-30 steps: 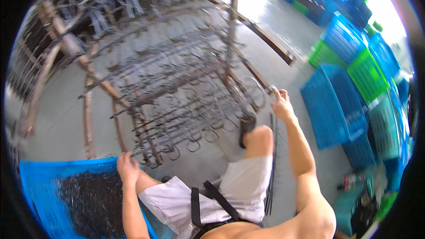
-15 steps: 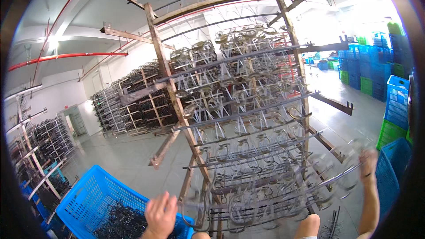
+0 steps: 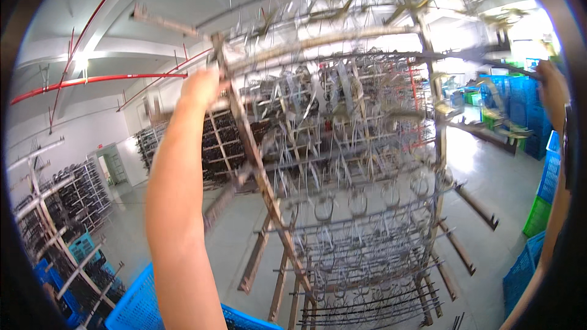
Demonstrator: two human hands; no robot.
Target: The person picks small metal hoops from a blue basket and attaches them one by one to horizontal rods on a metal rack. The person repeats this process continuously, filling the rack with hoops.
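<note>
A long dark metal bar (image 3: 367,57) hung with shiny bent metal pieces spans the upper part of the tall rack, smeared by motion. My right hand (image 3: 552,85), raised at the far right, is closed around its right end. At the rack's left post (image 3: 241,122), my left hand (image 3: 203,88) is up with fingers curled, seemingly round the bar's other end, which the hand partly hides. Several similar bars with hanging metal pieces (image 3: 358,205) rest across the rack below. What the hanging pieces are cannot be made out.
Bracket arms (image 3: 476,205) stick out from both sides of the rack. A blue plastic crate (image 3: 131,302) stands at the lower left, partly behind my left arm. Blue and green crates (image 3: 513,101) are stacked at right. Another loaded rack (image 3: 55,220) stands at left.
Both my hands have risen from low down to the rack's upper part, and the loaded bar has gone up with them. My left hand has gone from loosely spread above the crate to curled.
</note>
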